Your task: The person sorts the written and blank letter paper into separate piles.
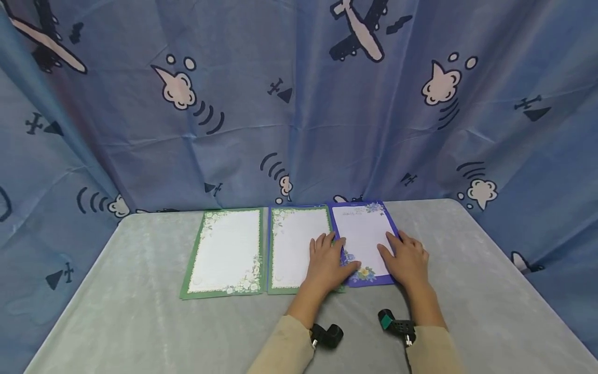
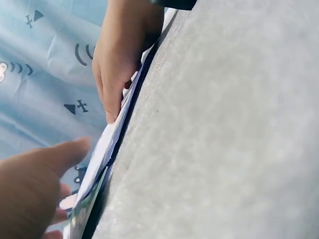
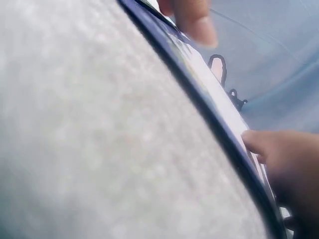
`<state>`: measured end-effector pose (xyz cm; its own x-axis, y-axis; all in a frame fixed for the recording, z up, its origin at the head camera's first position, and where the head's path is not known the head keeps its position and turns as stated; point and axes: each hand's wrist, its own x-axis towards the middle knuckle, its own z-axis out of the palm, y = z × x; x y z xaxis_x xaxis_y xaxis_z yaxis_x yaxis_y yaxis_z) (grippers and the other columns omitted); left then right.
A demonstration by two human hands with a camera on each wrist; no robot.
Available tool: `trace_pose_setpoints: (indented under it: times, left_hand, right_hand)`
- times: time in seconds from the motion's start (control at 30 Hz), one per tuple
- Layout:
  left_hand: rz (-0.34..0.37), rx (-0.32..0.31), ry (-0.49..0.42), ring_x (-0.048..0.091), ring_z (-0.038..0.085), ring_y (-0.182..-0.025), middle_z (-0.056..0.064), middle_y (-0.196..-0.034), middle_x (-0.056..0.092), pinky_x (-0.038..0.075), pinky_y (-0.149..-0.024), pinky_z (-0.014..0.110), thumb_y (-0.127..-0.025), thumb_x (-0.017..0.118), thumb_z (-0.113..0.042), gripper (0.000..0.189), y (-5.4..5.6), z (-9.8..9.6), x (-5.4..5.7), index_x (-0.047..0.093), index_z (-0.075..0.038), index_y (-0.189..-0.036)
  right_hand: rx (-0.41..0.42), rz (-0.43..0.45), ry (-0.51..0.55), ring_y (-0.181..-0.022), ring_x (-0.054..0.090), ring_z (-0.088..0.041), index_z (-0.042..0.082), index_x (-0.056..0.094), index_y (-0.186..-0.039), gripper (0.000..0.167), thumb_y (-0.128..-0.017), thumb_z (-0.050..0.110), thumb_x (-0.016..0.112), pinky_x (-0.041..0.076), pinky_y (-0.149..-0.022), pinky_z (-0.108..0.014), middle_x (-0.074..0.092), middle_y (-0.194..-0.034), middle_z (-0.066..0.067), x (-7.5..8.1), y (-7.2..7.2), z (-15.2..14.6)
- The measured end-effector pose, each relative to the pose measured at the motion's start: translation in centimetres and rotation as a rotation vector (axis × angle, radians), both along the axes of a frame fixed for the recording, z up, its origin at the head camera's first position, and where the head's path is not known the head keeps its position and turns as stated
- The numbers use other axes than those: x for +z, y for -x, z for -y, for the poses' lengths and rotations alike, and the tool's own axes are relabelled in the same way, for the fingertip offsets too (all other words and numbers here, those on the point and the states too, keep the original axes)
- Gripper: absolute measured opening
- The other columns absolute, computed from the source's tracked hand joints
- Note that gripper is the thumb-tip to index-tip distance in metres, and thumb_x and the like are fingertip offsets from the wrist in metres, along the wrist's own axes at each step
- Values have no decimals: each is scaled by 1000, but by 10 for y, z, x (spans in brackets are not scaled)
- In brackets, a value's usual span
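Three sheets with floral borders lie side by side on the table. The right one (image 1: 362,236) has a blue-violet edge, with yellow and blue flowers low down and faint small writing at its top. Green borders the middle sheet (image 1: 290,249), where some blue shows behind its edge. My left hand (image 1: 325,265) lies with spread fingers over the seam of the middle and right sheets, its thumb toward the flowers. At the right sheet's right edge, my right hand (image 1: 408,261) rests with loosely spread fingers, thumb on the paper. Both wrist views show the sheets edge-on.
A green-bordered sheet (image 1: 229,249) with white flowers lies left of the middle one. Grey cloth covers the table (image 1: 126,311). Behind it hangs a blue curtain (image 1: 243,150) with planes and clouds. Each wrist wears a black camera, such as the left one (image 1: 329,336).
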<state>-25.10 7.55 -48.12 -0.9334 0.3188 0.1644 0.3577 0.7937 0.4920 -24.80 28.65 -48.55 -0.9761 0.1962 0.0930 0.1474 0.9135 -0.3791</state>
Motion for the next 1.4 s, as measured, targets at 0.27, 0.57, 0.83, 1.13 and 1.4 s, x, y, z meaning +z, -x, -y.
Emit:
trace_pose_setpoints:
  times: [0.27,0.57,0.83,1.13,1.4]
  left_hand:
    - [-63,59,-119,49,32,-137,14,-143,58,33,-118,56,-94,70,-35,48,-6,21,9,65,-7,-132]
    - [-80,140,-125,51,37,-134,18,-138,61,36,-116,52,-91,73,-27,42,-12,84,11,67,-5,-127]
    - [-119,209,-201,49,40,-137,22,-141,58,37,-116,54,-90,74,-23,36,-11,110,-2,70,-5,-121]
    - [-148,305,-157,49,40,-136,23,-139,59,34,-118,54,-90,75,-23,37,-8,118,-12,70,-3,-120]
    - [-173,296,-159,50,40,-134,21,-138,60,35,-117,54,-88,76,-24,37,-7,118,-14,70,-3,-118]
  right_hand:
    - [-68,-133,177,-131,49,-51,-5,59,-135,48,-101,30,56,37,-109,-64,55,-140,-33,21,-1,18]
    - [169,-153,343,-114,66,-39,2,64,-133,43,-102,32,58,52,-97,-56,69,-127,-22,33,1,65]
    - [259,-153,322,-120,63,-42,1,67,-129,38,-99,25,64,49,-103,-59,69,-127,-23,26,0,90]
    - [266,-198,240,-124,59,-44,-1,71,-121,37,-94,24,69,45,-106,-60,70,-125,-23,8,0,109]
    - [273,-212,248,-124,59,-43,1,72,-120,35,-92,22,73,44,-107,-59,70,-125,-22,3,1,108]
